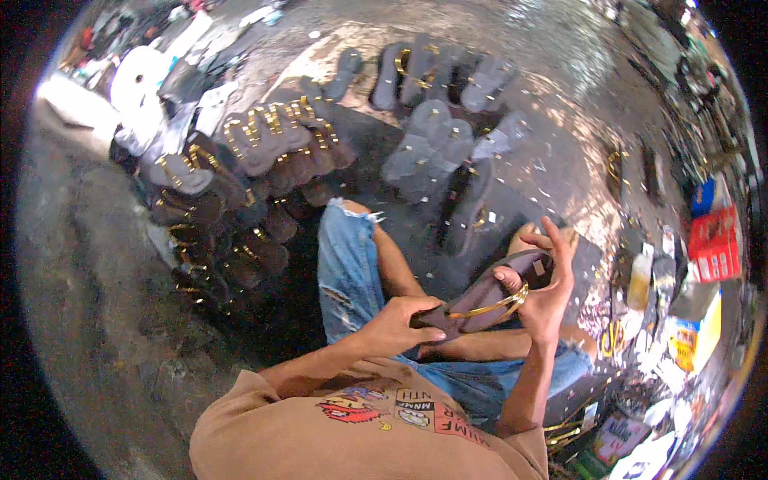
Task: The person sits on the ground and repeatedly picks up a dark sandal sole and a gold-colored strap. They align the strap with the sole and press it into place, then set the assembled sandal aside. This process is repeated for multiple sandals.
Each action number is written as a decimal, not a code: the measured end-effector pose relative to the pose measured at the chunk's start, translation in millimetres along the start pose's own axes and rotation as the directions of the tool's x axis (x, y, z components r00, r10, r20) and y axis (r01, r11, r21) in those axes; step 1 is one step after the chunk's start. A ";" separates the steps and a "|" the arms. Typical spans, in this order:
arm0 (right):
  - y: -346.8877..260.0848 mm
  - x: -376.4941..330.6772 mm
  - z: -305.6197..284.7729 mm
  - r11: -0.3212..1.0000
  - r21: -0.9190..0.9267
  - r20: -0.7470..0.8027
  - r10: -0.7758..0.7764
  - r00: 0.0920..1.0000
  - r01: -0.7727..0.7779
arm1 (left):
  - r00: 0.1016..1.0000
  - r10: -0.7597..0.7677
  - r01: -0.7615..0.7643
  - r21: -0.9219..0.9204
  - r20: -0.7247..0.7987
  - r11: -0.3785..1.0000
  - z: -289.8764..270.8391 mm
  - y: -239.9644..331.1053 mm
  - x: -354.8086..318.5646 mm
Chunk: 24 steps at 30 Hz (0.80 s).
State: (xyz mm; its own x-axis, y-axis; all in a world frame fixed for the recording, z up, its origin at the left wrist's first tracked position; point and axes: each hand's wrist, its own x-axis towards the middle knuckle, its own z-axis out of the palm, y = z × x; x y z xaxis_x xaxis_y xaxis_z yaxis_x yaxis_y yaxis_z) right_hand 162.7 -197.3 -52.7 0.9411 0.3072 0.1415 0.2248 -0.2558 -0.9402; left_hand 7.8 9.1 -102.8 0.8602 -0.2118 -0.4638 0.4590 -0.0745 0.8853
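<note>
While both hands grip it — left hand (398, 324), right hand (544, 292) — sandal sole (488, 292) tilts.

Both forearms rose from the lower edge, elbows bent, meeting in front of the chest. The left hand (398, 322) was curled in a closed grip, knuckles up. The right hand (544, 292) stood upright, fingers spread, thumb pressed inward.

Harsh dappled sunlight above, deep shadow left, fisheye-bent blurred rim.

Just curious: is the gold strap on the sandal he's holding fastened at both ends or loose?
Cannot tell: the gold strap arches over the sandal sole, but the right hand covers one end.
</note>
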 end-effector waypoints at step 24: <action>129.5 -14.6 105.9 0.891 0.333 -0.213 0.390 0.896 -0.309 | 0.046 -0.266 -0.147 -0.269 -0.963 0.952 -140.1 -182.0 2.3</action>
State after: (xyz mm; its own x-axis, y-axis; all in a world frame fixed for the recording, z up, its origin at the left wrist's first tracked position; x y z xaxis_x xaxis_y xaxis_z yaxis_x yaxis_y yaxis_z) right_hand 151.4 -137.8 -209.3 0.9845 -0.0194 -0.1743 -0.1747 -0.0177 -0.9845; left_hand -42.6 158.6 -269.6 0.1319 0.9484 -0.2885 0.3705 0.2228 0.9017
